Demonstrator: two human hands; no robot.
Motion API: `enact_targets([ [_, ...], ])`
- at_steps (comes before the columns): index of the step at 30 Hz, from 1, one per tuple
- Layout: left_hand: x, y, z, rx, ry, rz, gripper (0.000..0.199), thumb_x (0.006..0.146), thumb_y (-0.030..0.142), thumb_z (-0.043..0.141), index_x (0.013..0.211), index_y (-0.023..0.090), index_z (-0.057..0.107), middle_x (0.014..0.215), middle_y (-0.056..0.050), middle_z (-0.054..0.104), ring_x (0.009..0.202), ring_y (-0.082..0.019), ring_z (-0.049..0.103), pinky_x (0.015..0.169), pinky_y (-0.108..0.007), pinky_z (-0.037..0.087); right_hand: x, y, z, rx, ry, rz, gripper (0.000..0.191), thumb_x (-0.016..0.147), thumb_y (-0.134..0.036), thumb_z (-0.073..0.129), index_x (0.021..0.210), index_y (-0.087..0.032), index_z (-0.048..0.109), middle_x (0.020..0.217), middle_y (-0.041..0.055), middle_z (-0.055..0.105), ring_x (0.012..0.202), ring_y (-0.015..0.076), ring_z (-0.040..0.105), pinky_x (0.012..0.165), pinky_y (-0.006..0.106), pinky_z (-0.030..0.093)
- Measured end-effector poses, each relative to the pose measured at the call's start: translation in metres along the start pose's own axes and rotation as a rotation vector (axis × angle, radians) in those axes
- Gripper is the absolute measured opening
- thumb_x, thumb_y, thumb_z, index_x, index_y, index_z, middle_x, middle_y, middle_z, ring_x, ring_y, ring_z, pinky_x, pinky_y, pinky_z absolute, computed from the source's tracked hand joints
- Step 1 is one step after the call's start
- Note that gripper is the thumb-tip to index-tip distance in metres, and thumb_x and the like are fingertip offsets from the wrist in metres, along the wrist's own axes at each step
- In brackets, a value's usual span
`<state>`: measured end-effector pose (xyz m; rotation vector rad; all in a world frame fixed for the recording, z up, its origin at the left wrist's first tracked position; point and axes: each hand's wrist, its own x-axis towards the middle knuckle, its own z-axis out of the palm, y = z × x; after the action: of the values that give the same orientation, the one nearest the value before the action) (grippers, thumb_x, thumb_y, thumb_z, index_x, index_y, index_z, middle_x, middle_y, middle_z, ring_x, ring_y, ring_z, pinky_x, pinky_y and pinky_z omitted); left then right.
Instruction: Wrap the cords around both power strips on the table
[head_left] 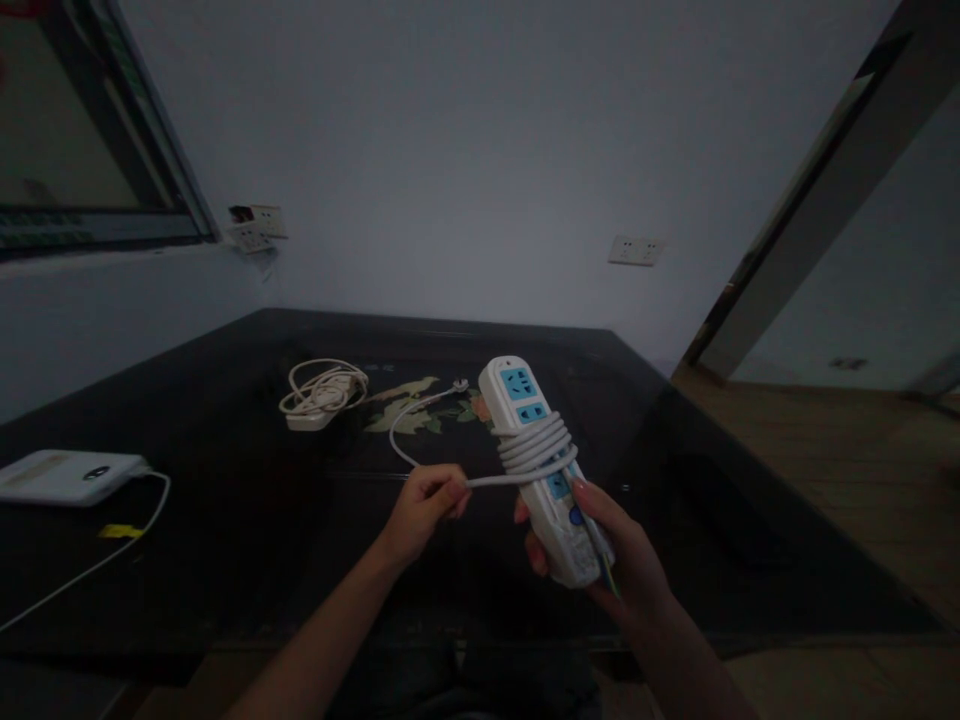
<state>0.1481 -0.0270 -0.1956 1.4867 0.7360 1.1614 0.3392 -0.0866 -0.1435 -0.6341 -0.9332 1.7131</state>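
Note:
My right hand (626,550) grips the lower end of a white power strip (499,395) with blue socket faces, held tilted above the table. Several turns of its white cord (536,447) are wound around the strip's middle. Closed on that cord, my left hand (431,510) is just left of the strip, and a straight stretch of cord runs between the two. From my left fist the free end curves away over the table to a plug (460,385). Part of the strip's lower end is hidden by my right fingers.
A second power strip (309,420) lies at the left under its coiled cord (330,385). Farther left is a white device (71,477) with a cable, beside a yellow tag (120,531). The dark table (247,560) meets a wall with sockets (636,250).

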Motion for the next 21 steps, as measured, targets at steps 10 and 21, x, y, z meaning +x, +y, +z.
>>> enact_targets([
  [10,-0.011,0.016,0.005,0.012,0.037,-0.01,0.057,0.077,0.066,0.053,0.051,0.017,0.04,0.048,0.005,0.032,0.046,-0.007,0.025,0.045,-0.023,0.018,0.006,0.019,-0.02,0.064,0.069,0.089,0.033,0.076,-0.042,0.064,0.09,-0.013,0.061,0.077,0.0088,0.071,0.049,0.016,0.064,0.041,0.022,0.047],
  [21,-0.01,0.003,0.005,0.254,-0.226,0.054,0.057,0.083,0.065,0.043,0.055,0.015,0.049,0.051,0.002,0.042,0.05,-0.01,0.037,0.051,-0.023,0.028,-0.008,0.006,-0.017,0.093,-0.094,0.163,0.038,0.075,-0.045,0.064,0.082,-0.008,0.067,0.066,0.0081,0.067,0.049,0.0147,0.064,0.043,0.019,0.046],
])
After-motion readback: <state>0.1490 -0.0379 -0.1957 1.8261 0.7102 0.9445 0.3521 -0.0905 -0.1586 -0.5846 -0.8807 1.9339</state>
